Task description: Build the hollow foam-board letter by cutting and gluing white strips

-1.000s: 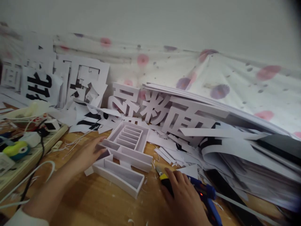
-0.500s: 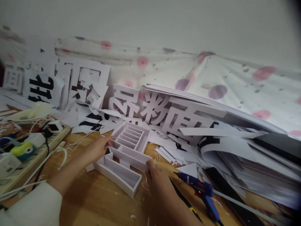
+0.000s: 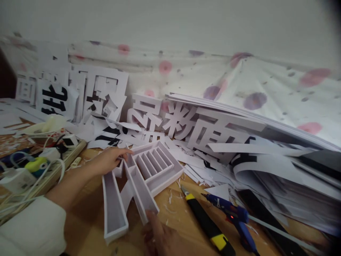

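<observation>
A white foam-board character [image 3: 138, 192] with raised walls lies on the wooden table, its hollow side up. Thin parallel strips divide its boxed upper section, and two long trough-like legs point toward me. My left hand [image 3: 113, 159] is closed on the wall at its far left corner, thumb side partly hidden. My right hand [image 3: 162, 234] grips the near end of the middle leg, with fingers curled beneath and partly out of sight. To the right of that hand lies a black and yellow utility knife [image 3: 206, 222]. Farther right is a blue hot glue gun [image 3: 229, 211], its red light on.
A power strip [image 3: 70, 154] with plugs and cables runs along the left. Cut-out white characters [image 3: 177, 121] lean against the patterned sheet [image 3: 186, 74] at the back. Paper scraps, stacked sheets [image 3: 287, 185] and a dark flat bar [image 3: 269, 220] crowd the right side.
The foam-board character has turned clockwise, its legs swinging round toward me. My right hand moved nearer and left with the leg's end, uncovering the knife. My left hand stays at the far corner.
</observation>
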